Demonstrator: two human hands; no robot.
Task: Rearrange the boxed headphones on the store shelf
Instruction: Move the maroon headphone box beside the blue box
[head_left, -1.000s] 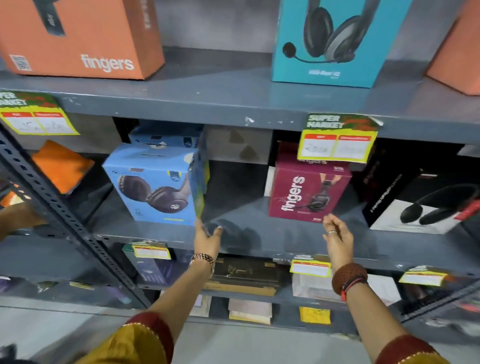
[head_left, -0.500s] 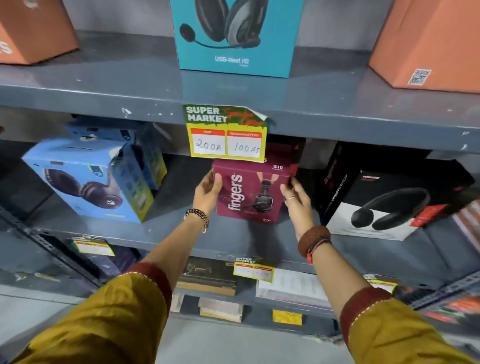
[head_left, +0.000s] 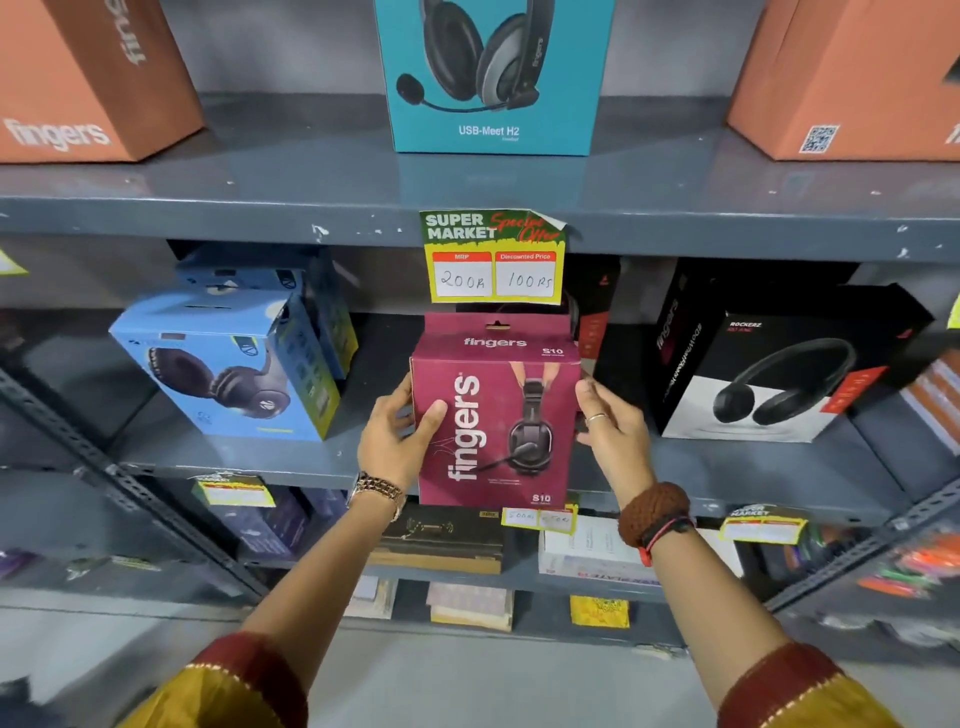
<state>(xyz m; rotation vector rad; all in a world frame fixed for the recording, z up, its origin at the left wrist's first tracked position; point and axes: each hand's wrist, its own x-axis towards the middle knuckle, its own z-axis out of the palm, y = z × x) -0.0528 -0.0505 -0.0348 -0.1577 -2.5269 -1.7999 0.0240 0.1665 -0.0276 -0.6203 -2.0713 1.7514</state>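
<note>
At the front edge of the middle shelf (head_left: 270, 457), between the blue box (head_left: 223, 369) at nine o'clock and the black box (head_left: 779, 374) at three, the maroon headphone box (head_left: 493, 415) sits upright, clamped at both sides by the left hand (head_left: 397, 441) and right hand (head_left: 615, 436), apparently so it can be moved squarely.

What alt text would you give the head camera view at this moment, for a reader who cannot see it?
Two bare hands, left hand and right hand, hold a maroon Fingers S10 headphone box by its sides at the front of a grey metal shelf. A blue headphone box stands to its left, a black one to its right, a teal box on the shelf above.
</note>
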